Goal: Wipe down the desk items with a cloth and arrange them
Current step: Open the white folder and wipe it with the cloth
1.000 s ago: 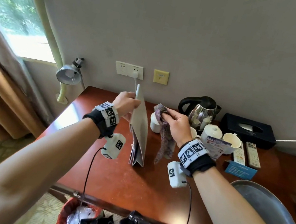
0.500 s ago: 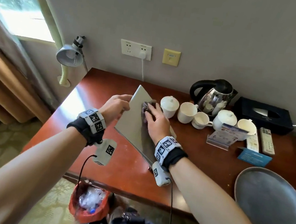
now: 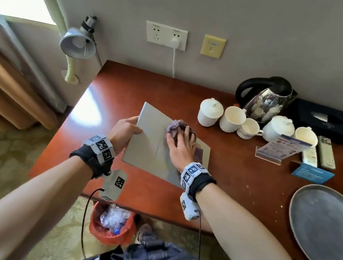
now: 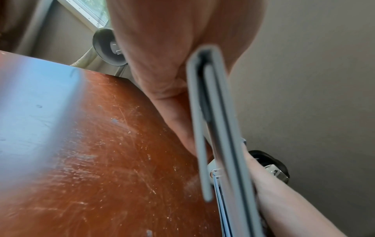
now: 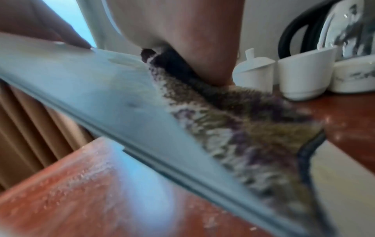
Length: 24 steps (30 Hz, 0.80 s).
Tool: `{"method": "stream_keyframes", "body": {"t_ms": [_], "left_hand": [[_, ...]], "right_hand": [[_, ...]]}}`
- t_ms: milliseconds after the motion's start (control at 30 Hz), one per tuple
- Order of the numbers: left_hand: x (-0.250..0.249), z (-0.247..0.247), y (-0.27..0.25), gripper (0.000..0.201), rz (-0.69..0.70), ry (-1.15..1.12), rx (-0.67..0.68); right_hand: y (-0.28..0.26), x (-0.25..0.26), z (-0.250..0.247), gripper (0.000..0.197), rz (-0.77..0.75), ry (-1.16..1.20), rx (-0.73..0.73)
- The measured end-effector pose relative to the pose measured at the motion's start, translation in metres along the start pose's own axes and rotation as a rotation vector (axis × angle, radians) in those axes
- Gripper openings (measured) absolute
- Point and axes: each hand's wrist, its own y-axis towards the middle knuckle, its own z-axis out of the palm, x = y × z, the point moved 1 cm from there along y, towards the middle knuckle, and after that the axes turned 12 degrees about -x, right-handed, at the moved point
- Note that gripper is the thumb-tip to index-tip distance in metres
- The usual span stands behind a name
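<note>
Grey folder (image 3: 153, 140) and cloth (image 3: 176, 127) on the table (image 3: 236, 185)
The folder tilts, its left edge raised; the bunched purple-grey cloth sits on its upper face.

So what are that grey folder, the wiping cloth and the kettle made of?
Folder: probably matte card or plastic, since it holds stiff and flat.
Cloth: fuzzy, mottled terry-like fabric, bunched softly.
Kettle: mirror-polished metal body reflecting the cups, with what looks like a black plastic handle.

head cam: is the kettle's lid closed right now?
No. The kettle stands with its black lid tipped up behind the open top, next to the white cups.
</note>
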Motion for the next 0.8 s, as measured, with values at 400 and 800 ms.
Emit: {"method": "stream_keyframes", "body": {"t_ms": [400, 800], "left_hand": [[-0.004, -0.008, 0.025, 0.048, 0.045, -0.017, 0.108], [0.033, -0.026, 0.032, 0.046, -0.058, -0.008, 0.045]], "right_hand": [[-0.013, 0.031, 0.029, 0.036, -0.235, 0.303, -0.238], [-0.001, -0.038, 0.024, 0.039, 0.209, 0.159, -0.272]]}}
